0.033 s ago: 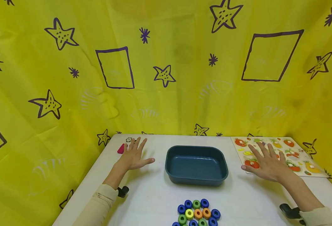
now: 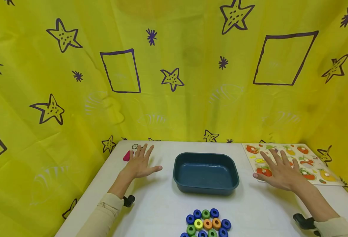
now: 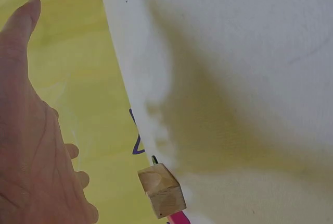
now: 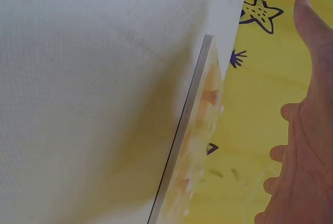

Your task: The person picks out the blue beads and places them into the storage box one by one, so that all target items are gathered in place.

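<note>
My left hand [image 2: 138,166] hovers over the left side of the table with its fingers spread, holding nothing. Just beyond its fingers lies a small pink object [image 2: 126,156], partly hidden by the hand. The left wrist view shows a wooden block [image 3: 162,190] near that pink piece. My right hand [image 2: 281,174], also spread and holding nothing, is above a board with fruit and vegetable pictures [image 2: 328,166] and covers part of it. Between the hands stands a dark teal rectangular tub [image 2: 206,190] with nothing inside. Several coloured beads with holes [image 2: 198,224] lie grouped in front of it.
The white tabletop [image 2: 159,210] is backed by a yellow curtain [image 2: 191,112] with star drawings, which also hangs along both sides. The bead group runs out of the head view at the bottom edge. Black wrist bands [image 2: 128,201] sit below the hands.
</note>
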`<state>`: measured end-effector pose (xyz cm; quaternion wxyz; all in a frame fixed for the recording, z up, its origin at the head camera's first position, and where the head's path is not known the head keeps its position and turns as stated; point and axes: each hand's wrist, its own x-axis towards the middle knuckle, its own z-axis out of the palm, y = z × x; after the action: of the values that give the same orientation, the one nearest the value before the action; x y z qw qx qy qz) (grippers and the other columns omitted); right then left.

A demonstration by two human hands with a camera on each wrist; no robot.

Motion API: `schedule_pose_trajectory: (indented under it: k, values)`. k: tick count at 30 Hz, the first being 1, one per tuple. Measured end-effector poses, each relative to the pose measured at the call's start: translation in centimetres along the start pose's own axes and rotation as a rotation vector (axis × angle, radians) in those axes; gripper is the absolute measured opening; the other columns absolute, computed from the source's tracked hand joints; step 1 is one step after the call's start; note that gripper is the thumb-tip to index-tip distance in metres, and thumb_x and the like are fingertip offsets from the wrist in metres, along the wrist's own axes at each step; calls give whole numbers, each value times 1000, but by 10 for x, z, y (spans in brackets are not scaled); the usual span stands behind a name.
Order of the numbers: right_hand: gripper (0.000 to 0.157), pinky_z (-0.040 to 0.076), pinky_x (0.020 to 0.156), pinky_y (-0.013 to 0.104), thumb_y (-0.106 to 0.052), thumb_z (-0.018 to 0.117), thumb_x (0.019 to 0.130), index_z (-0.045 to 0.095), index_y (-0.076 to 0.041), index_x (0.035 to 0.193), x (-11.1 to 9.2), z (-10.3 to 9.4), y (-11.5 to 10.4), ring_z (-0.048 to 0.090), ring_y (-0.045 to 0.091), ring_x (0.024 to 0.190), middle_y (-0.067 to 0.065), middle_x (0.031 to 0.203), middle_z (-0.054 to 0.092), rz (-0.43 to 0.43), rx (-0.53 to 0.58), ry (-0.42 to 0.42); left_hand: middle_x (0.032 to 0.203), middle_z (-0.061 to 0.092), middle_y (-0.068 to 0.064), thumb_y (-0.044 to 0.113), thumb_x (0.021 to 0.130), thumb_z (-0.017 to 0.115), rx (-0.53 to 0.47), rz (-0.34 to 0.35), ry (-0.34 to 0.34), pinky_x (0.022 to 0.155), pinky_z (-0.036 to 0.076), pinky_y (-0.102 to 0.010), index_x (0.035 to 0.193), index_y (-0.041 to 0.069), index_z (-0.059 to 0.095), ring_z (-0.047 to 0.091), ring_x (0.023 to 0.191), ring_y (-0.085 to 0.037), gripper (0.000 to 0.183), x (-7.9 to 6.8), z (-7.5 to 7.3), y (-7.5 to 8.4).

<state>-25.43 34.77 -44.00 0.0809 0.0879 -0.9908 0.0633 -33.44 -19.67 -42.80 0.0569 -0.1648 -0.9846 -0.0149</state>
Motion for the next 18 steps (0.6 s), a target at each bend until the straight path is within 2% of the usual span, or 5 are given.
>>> schedule_pose_trajectory:
  k: [5, 10, 14, 16, 18]
  values:
    - [97, -1, 86, 77, -72, 44, 81, 1, -21, 151, 2, -1, -4, -8, 53, 131, 29, 149, -2, -14, 19, -1, 154, 5, -12, 89, 69, 22, -28, -14, -14, 101, 2, -66, 151, 24, 3, 3, 138, -38, 106, 2, 2, -3]
    - [88, 20, 83, 74, -59, 58, 82, 19, -19, 149, -5, -20, -24, 21, 51, 126, 26, 142, 25, -94, 149, 98, 154, 7, -12, 86, 72, 25, -95, 15, 13, 99, 10, -69, 151, 24, 2, 5, 138, -38, 102, 4, -1, 3]
    - [55, 46, 81, 48, -34, 71, 82, 50, -18, 131, -23, -32, -60, 52, 30, 105, 6, 123, 54, -226, 448, 162, 154, 12, -7, 74, 80, 40, -397, 76, 20, 101, 16, -65, 151, 24, 7, 12, 138, -31, 93, 2, -3, 16]
    - [40, 51, 69, 34, -20, 71, 83, 58, -17, 120, -36, -31, -80, 58, 19, 89, 0, 109, 61, -308, 645, 120, 153, 15, -6, 65, 84, 49, -614, 104, 7, 103, 18, -61, 150, 25, 9, 15, 138, -27, 87, 0, 0, 24]
    - [31, 50, 60, 27, -11, 70, 84, 62, -16, 113, -46, -24, -97, 59, 14, 78, 0, 102, 63, -365, 832, 13, 152, 18, -6, 55, 87, 53, -804, 127, -17, 105, 20, -56, 150, 26, 11, 19, 137, -26, 81, -1, 5, 34]
